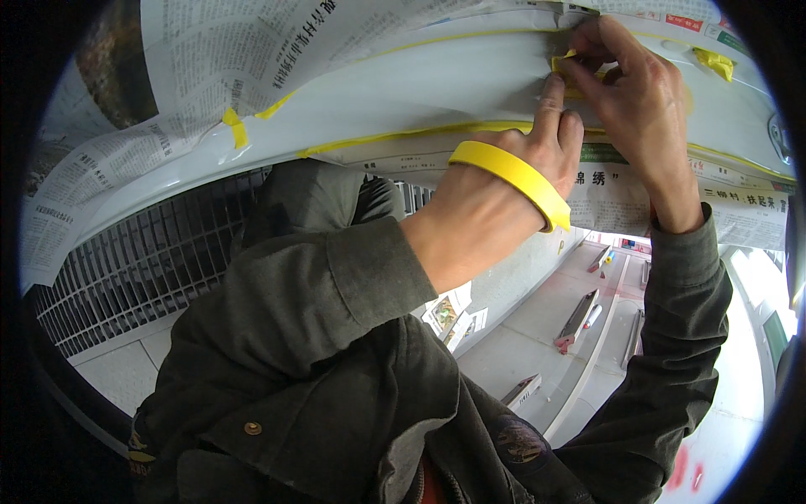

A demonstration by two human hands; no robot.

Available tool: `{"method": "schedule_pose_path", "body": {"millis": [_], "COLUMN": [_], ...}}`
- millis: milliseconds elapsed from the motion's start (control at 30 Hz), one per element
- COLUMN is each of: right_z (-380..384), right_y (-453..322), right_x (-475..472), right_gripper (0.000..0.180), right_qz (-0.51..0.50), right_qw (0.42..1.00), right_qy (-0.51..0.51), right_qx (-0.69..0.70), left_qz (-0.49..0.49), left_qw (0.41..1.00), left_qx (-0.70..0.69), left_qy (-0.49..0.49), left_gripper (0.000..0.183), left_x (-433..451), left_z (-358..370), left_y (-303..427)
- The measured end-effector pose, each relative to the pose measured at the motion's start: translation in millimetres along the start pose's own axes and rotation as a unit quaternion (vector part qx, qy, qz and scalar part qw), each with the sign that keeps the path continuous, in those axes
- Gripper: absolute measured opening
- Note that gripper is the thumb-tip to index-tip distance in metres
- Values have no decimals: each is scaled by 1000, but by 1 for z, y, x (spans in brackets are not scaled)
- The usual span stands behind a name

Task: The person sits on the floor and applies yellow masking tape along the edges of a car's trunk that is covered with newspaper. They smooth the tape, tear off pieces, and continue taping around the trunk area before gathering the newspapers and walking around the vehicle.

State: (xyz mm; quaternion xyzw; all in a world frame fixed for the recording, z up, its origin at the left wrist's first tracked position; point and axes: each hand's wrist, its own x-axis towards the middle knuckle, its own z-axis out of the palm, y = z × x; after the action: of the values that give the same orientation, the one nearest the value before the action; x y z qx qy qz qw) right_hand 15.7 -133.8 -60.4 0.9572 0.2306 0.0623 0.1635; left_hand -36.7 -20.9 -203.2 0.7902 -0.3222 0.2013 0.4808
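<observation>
My right hand (636, 94) pinches a short piece of yellow masking tape (565, 61) against a pale, glossy car body panel (441, 82). Beside it my left hand (522, 164) presses an extended index finger on the panel near that tape, its other fingers partly bent. A roll of yellow masking tape (507, 170) hangs around my left hand like a bracelet. Newspaper (661, 195) is fixed along the panel's lower edge under a long yellow tape strip (403, 133). More newspaper (239, 38) covers the part above. My right fingertips are partly hidden.
A crumpled piece of yellow tape (715, 63) sticks to the panel at the upper right. Short tape pieces (237, 128) hold newspaper at the left. Below lies a metal floor grating (157, 246). Printed sheets (448, 312) and long narrow holders (576, 321) with marker-like items are farther off.
</observation>
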Motion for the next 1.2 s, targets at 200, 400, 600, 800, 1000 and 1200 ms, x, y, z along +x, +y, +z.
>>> {"method": "schedule_pose_path", "body": {"millis": [200,400,600,800,1000,1200], "right_z": [-14,-20,-18,-8,-7,-6], "right_y": [-5,-11,-13,-13,-9,-7], "right_x": [-7,-20,-16,-11,-8,-7], "right_gripper": [12,19,12,11,13,14], "right_qz": [21,-39,42,110,71,101], "right_qw": [996,998,996,988,995,993], "right_qy": [-44,-7,11,62,68,64], "right_qx": [70,56,76,88,23,7], "left_qz": [-7,-18,-23,-28,-44,-18], "left_qw": [1000,1000,999,996,984,985], "left_qx": [-17,-18,-25,-78,-171,-170], "left_qy": [6,8,-5,-13,13,33], "left_gripper": [26,23,24,25,25,35], "left_x": [0,-2,-4,-5,-2,0], "left_z": [3,6,5,0,-2,-1], "left_y": [-2,-1,-4,-16,-26,-35]}}
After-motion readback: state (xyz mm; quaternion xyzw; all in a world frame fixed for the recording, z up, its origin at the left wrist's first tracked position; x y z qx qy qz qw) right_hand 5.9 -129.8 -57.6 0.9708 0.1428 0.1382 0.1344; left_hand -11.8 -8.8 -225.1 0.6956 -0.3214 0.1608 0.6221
